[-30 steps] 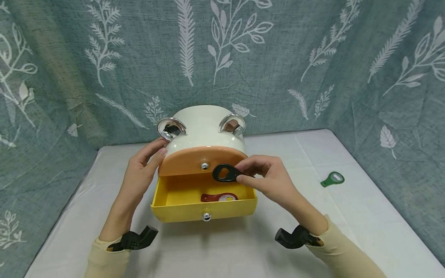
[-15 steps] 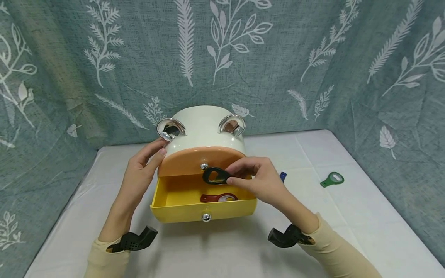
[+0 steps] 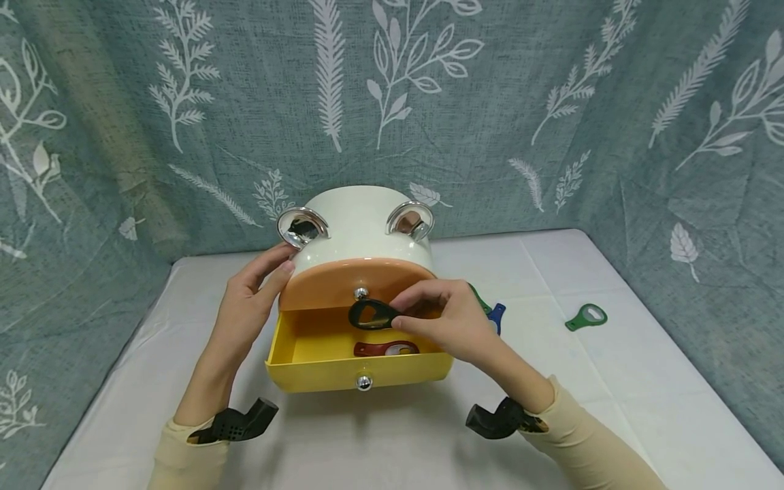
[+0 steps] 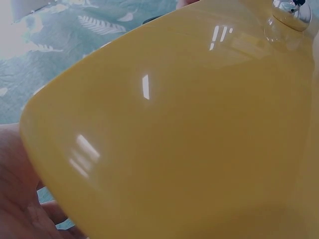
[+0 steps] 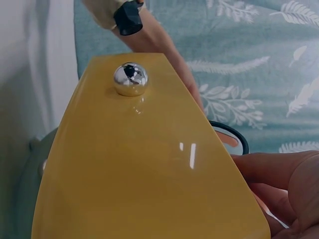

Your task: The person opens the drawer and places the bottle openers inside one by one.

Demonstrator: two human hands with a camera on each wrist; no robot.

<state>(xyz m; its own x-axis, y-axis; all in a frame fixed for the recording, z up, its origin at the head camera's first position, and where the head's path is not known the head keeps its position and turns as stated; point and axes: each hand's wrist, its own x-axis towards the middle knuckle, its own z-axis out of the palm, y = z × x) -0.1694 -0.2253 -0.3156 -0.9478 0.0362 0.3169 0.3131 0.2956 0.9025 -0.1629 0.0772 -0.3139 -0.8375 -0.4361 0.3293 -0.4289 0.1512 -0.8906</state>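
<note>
A frog-shaped storage box [image 3: 361, 224] has a white top, an orange upper drawer front and a pulled-out yellow drawer [image 3: 318, 376]. My left hand [image 3: 251, 299] rests against the box's left side, thumb near the orange edge and fingers reaching behind. My right hand [image 3: 450, 318] pinches a black bottle opener [image 3: 355, 324] by its narrow end. Its looped end points left, over the yellow drawer. Inside that drawer lies a red bottle opener [image 3: 370, 350]. The right wrist view shows part of the black loop [image 5: 244, 142] behind the yellow drawer front.
A green bottle opener [image 3: 588, 317] lies on the white tablecloth at the right. Closer in, a blue bottle opener [image 3: 497, 314] and another green piece [image 3: 480, 298] are partly hidden behind my right hand. A patterned green curtain [image 3: 367, 88] surrounds the table's back and sides.
My right hand has moved left and slightly down with the black bottle opener, further over the yellow drawer. The blue and green pieces behind it have come into view. The left hand stays put.
</note>
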